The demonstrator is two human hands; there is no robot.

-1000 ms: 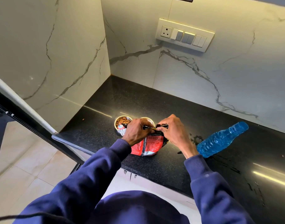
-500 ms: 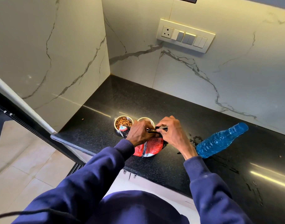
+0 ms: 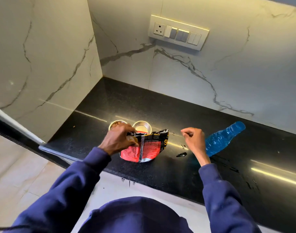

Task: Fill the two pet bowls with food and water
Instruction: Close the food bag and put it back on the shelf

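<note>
Two small steel bowls stand side by side on the black counter. The left bowl (image 3: pixel 116 123) holds brown kibble and is partly hidden by my left hand (image 3: pixel 117 137). The right bowl (image 3: pixel 142 126) looks empty. A red and black food pouch (image 3: pixel 148 146) lies in front of the bowls, and my left hand grips its top left corner. My right hand (image 3: pixel 193 138) hovers to the right of the pouch, fingers curled, with nothing visible in it. A blue water bottle (image 3: pixel 225 138) lies on its side just right of that hand.
A small black clip (image 3: pixel 181 154) and some crumbs lie on the counter (image 3: pixel 160 106) between pouch and bottle. Marble walls close the left and back sides. A switch panel (image 3: pixel 178 32) sits on the back wall. The counter's front edge drops to the floor.
Both hands were pinching the pouch's top together. My right hand has let go and moved right toward the bottle. The pouch's top right now stands loose; the second bowl is uncovered.
</note>
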